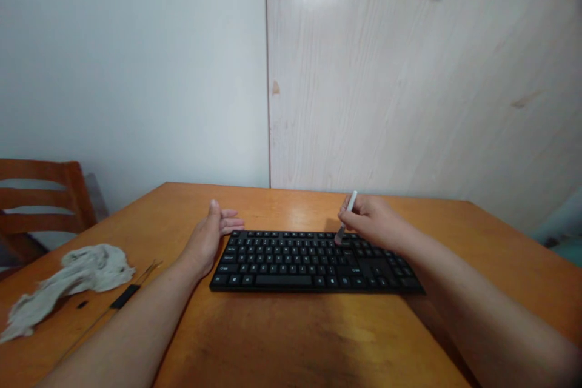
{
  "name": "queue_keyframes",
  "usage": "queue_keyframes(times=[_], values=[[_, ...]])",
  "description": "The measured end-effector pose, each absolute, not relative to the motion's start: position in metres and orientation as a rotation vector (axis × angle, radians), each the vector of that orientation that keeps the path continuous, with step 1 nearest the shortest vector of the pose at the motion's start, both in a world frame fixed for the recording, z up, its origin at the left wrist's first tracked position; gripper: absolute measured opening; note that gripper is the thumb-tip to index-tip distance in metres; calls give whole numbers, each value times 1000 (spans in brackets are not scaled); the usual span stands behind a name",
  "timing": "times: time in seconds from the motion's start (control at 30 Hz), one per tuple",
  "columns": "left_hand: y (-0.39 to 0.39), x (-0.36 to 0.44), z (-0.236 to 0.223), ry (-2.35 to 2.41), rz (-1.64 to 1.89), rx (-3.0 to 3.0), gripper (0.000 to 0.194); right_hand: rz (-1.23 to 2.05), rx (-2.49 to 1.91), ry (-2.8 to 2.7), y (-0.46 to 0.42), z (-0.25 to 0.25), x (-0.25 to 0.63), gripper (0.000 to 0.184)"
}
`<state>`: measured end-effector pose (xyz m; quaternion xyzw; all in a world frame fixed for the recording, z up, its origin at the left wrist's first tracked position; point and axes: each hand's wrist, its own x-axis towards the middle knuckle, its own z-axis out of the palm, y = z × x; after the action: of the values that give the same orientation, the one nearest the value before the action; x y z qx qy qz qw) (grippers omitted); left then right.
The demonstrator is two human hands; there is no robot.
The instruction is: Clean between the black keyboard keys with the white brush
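right hand (375,222) gripped slim white tool (350,204), tip touching black keyboard (309,264) (long axis crosswise); left hand (209,237) open, just beside its left end.

Flat black rectangular plastic keyboard (313,274): black keys, faint pale legends. Slim white cylindrical stick (350,206) at its one o'clock, grey at the lower tip. Orange-brown wooden table (291,339), darker streaks toward six o'clock. Crumpled grey-beige cloth (86,276) at nine o'clock. Reddish-brown slatted wooden chair (40,194) at ten. Pale cream panel (364,85), fine vertical woodgrain, at twelve.
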<state>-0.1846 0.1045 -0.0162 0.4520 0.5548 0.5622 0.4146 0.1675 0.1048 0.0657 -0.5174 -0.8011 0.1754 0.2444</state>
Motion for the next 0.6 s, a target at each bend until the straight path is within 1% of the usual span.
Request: queue_keyframes(times=[0.07,0.2,0.3,0.47,0.6], values=[[105,-185,-17,1395,1416,1124,79,462,-1463,-2195,106,66,169,22],[106,-185,-17,1397,1418,1120,78,274,-1665,-2168,105,72,173,23],[105,-185,-16,1403,1417,1124,80,215,-1759,-2167,103,77,174,23],[104,-184,-14,1413,1413,1100,81,143,-1723,-2208,99,75,167,22],[104,-185,-14,1409,1417,1112,82,210,-1651,-2236,97,70,161,22]])
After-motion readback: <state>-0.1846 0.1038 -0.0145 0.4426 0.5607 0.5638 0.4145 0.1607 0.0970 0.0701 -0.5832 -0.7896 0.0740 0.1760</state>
